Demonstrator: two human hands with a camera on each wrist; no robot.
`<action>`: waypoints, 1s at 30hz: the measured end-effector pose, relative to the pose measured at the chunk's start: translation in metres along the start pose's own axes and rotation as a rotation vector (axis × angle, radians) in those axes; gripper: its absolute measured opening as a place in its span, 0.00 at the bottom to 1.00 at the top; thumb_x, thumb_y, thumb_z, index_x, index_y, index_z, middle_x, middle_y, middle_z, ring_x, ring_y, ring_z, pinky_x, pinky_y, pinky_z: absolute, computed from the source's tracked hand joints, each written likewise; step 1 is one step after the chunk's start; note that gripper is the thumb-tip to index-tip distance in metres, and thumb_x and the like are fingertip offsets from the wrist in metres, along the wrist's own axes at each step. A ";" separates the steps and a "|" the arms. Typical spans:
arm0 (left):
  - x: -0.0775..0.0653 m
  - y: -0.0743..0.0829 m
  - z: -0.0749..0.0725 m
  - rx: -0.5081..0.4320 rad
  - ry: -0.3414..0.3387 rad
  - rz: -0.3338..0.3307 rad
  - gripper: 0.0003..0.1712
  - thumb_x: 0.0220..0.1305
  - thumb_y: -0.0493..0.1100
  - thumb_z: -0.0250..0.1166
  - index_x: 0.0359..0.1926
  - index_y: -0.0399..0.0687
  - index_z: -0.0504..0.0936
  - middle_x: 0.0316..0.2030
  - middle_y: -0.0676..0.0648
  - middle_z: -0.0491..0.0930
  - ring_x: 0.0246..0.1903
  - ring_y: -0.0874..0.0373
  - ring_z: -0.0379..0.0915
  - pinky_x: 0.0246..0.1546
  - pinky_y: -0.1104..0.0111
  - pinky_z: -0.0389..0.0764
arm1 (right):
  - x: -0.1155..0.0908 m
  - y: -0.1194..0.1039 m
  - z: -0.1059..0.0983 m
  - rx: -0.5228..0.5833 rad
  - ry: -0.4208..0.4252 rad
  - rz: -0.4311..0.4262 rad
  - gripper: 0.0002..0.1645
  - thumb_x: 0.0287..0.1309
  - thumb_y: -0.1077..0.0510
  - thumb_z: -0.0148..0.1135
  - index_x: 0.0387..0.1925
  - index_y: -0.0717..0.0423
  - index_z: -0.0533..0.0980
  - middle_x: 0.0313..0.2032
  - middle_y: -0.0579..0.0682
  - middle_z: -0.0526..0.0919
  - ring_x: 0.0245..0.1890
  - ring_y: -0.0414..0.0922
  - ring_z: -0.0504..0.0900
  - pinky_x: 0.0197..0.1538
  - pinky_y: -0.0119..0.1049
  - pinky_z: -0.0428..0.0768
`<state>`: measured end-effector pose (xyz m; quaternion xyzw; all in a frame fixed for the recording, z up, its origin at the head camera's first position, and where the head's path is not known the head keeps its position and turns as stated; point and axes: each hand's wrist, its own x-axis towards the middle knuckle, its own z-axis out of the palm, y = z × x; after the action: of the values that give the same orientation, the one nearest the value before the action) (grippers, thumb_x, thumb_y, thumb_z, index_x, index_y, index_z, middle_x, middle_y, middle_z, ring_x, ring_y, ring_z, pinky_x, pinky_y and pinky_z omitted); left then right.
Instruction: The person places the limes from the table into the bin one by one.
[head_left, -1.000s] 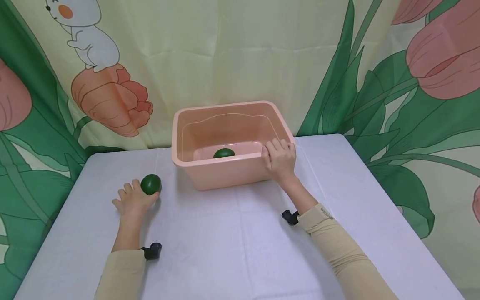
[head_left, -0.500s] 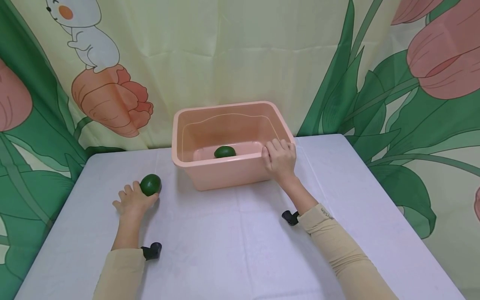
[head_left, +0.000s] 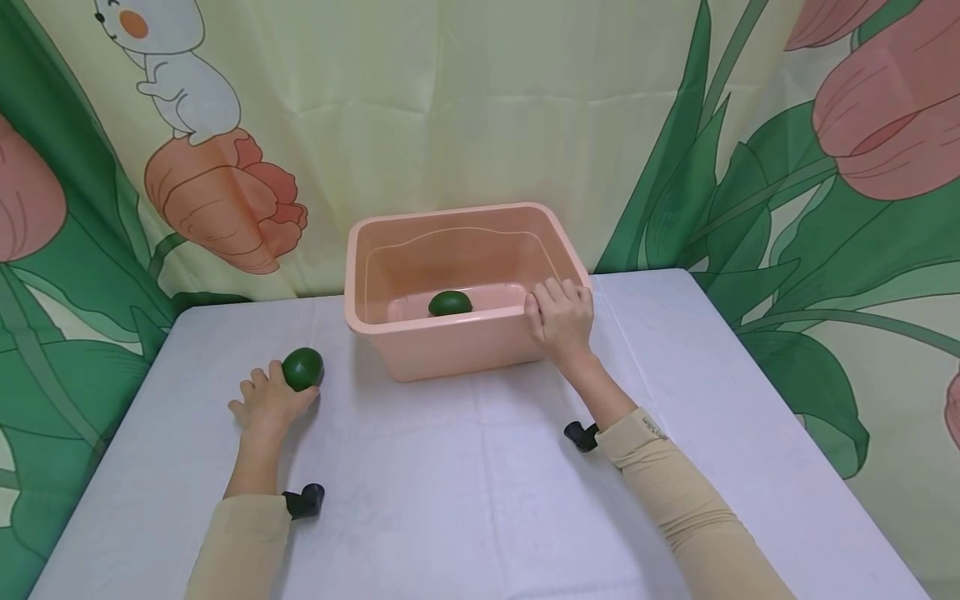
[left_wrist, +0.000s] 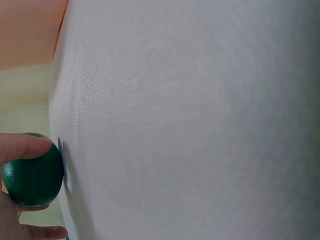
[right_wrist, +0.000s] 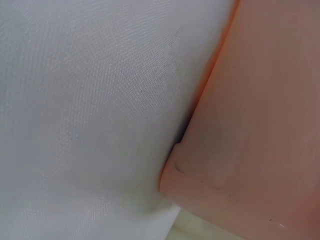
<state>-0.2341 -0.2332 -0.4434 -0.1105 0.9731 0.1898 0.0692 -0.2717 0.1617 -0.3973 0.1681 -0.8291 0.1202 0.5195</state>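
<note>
My left hand (head_left: 268, 402) holds a glossy dark green avocado (head_left: 303, 369) between thumb and forefinger, at the left of the table. In the left wrist view the thumb lies across the avocado (left_wrist: 35, 175), which sits right at the white cloth. The other fingers spread out beside it. At the back of the table stands a pink plastic bin (head_left: 465, 342). Its front right rim is gripped by my right hand (head_left: 561, 321), fingers curled over the edge. A second avocado (head_left: 450, 303) lies inside on the bin's floor, partly hidden by the front wall. The right wrist view shows the bin's side (right_wrist: 260, 115) close up.
A white cloth (head_left: 450, 483) covers the table. Directly behind the bin hangs a printed curtain (head_left: 480, 108) with a rabbit, a carrot and tulips. Small black wrist cameras (head_left: 305, 502) stick out from both sleeves.
Both hands stay nearly still, the left still on its avocado and the right on the bin's rim. The avocado in the bin has shifted very slightly to the right.
</note>
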 end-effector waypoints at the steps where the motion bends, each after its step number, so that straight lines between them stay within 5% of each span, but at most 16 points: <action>1: 0.000 0.000 0.000 -0.001 0.001 0.001 0.41 0.53 0.54 0.57 0.56 0.27 0.55 0.46 0.25 0.56 0.52 0.27 0.50 0.46 0.33 0.52 | 0.000 0.000 0.000 0.001 0.000 0.000 0.16 0.56 0.54 0.41 0.18 0.58 0.67 0.19 0.52 0.68 0.22 0.50 0.65 0.33 0.45 0.66; 20: 0.001 -0.001 0.001 -0.005 0.025 0.035 0.40 0.56 0.54 0.56 0.57 0.28 0.55 0.46 0.25 0.56 0.51 0.28 0.51 0.45 0.35 0.54 | 0.001 -0.001 -0.001 0.004 -0.011 0.014 0.16 0.56 0.54 0.41 0.18 0.57 0.68 0.20 0.52 0.68 0.23 0.50 0.65 0.34 0.45 0.66; 30: 0.001 0.000 0.001 -0.025 0.090 0.045 0.39 0.57 0.53 0.56 0.58 0.30 0.55 0.46 0.26 0.57 0.49 0.30 0.53 0.43 0.37 0.56 | 0.001 -0.001 -0.001 0.006 -0.005 0.012 0.15 0.54 0.55 0.43 0.19 0.58 0.68 0.20 0.52 0.69 0.23 0.50 0.66 0.34 0.45 0.66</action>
<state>-0.2348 -0.2331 -0.4440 -0.0980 0.9750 0.1985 0.0195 -0.2710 0.1607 -0.3959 0.1651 -0.8311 0.1251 0.5161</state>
